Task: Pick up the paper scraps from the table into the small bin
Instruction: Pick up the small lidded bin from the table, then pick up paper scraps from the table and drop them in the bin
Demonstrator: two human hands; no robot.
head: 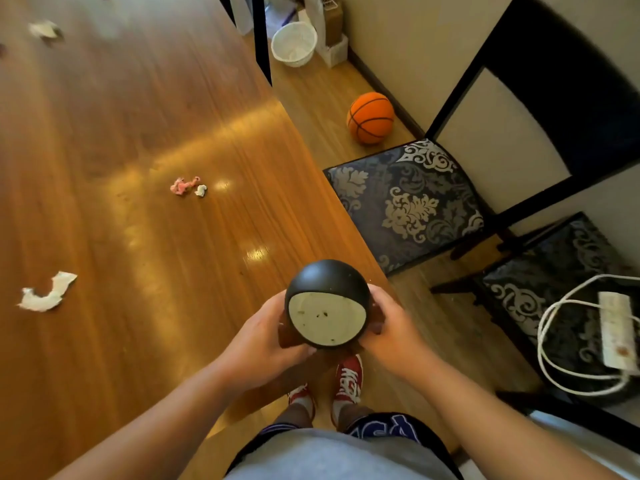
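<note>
A small bin point(327, 303) with a black domed top and a pale swing lid is held near the table's front right corner. My left hand point(263, 337) grips its left side and my right hand point(391, 330) grips its right side. On the wooden table point(138, 133) lie paper scraps: a curved white scrap point(46, 294) at the left, a crumpled pink scrap point(183, 186) with a tiny white scrap point(201, 190) beside it in the middle, and a blurred white scrap point(44, 29) far back left.
Two dark chairs with patterned seats point(405, 202) stand right of the table; the nearer seat holds a white power strip point(614, 327) with its cable. On the floor beyond are an orange basketball point(370, 117) and a white basket point(294, 43).
</note>
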